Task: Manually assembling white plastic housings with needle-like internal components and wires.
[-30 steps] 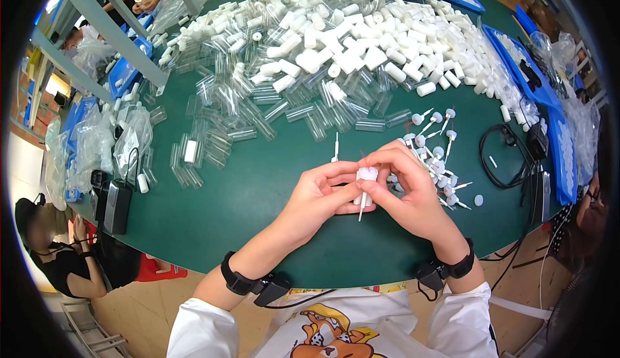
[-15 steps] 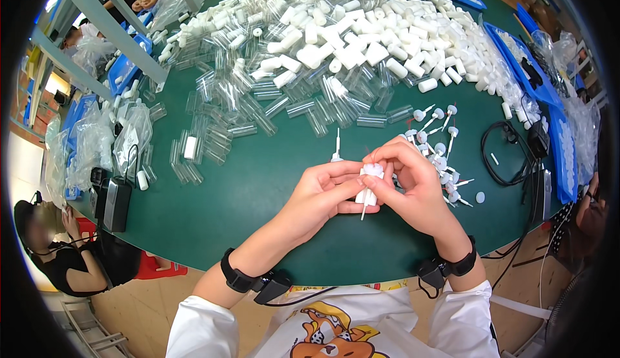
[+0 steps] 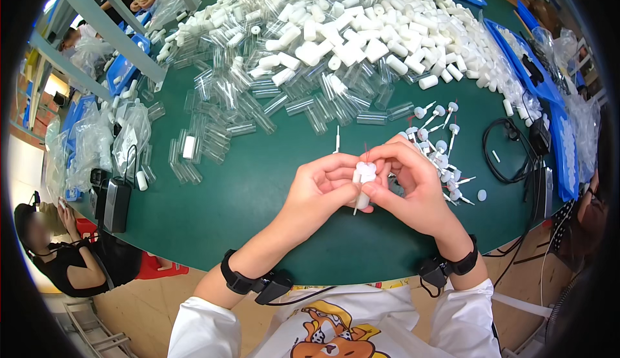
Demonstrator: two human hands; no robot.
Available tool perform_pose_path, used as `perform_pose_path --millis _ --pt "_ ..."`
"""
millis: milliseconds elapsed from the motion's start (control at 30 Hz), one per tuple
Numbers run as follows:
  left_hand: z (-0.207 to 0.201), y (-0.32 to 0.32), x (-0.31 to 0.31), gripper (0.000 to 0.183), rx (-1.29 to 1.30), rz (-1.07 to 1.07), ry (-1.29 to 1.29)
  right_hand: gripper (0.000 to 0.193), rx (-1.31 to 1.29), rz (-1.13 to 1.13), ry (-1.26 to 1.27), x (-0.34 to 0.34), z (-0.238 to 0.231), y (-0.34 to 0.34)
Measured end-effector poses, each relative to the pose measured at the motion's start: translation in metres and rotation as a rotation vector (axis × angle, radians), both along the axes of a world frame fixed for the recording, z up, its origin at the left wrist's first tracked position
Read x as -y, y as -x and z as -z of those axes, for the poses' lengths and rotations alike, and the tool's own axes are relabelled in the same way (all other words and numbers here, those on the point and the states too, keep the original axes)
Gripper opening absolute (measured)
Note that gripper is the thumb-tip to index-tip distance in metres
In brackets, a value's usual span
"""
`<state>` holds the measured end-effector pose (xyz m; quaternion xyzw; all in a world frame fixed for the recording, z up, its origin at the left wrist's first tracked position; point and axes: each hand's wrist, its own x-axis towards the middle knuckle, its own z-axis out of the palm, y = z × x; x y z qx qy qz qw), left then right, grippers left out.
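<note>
In front of my chest, both hands are closed round one small assembly. It has a white cylinder [image 3: 363, 195], a rounded white top [image 3: 366, 171] with thin red wires rising from it, and a thin white stick [image 3: 355, 210] pointing down. My left hand [image 3: 321, 187] grips it from the left, its thumb at the cylinder's side. My right hand [image 3: 410, 180] pinches it from the right with thumb and fingers; part of the assembly is hidden by them. Just beyond my left fingers, a white stick piece [image 3: 337, 141] points upward. Beside my right hand lie several stick pieces with round pale discs [image 3: 441, 159].
White cylinders [image 3: 374, 51] and clear tubes [image 3: 245, 109] form a large heap across the green table [image 3: 226, 229]. Blue trays [image 3: 565, 154] line the right edge, near a black cable [image 3: 500, 164]. Plastic bags [image 3: 132, 132] and a metal frame [image 3: 110, 28] stand left. Another person [image 3: 77, 254] sits there.
The assembly has turned in my fingers, and its stick now sits further left against the cylinder. My left thumb has drawn back slightly, baring more of the cylinder's side.
</note>
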<state>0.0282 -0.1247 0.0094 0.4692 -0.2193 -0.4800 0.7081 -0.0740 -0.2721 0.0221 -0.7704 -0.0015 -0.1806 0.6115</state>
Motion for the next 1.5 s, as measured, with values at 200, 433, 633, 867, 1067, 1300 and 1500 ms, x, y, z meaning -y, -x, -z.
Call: perform_pose_path --millis 200,433,633,867,1067,1300,1500 --pt "-0.0041 -0.0003 0.0007 0.033 -0.103 0.013 0.025 0.017 -0.063 0.022 -0.134 -0.002 0.0009 0.0015" --pt "-0.0066 -0.0006 0.0002 0.033 -0.11 -0.01 0.01 0.018 -0.072 0.034 -0.264 -0.0012 0.0012 0.0025" --pt "-0.0052 -0.0046 -0.0013 0.028 -0.204 -0.039 0.013 0.019 -0.082 0.036 -0.283 0.0013 0.0048 0.0002" --pt "-0.0031 -0.0036 -0.0021 0.016 -0.249 -0.018 0.058 0.019 -0.087 0.024 -0.241 0.0013 0.0032 0.0007" --pt "-0.0015 -0.0041 -0.0021 0.01 -0.249 0.0 0.075 0.02 -0.092 0.031 -0.224 -0.0007 0.0031 0.0003" --pt "0.0007 -0.006 -0.0023 0.009 -0.303 0.016 0.138 0.022 -0.113 0.093 -0.24 0.0001 0.0042 -0.0006" --pt "-0.0024 -0.001 0.0017 0.016 -0.175 -0.037 0.072 0.024 -0.081 0.164 -0.315 0.0024 0.0061 -0.0001"
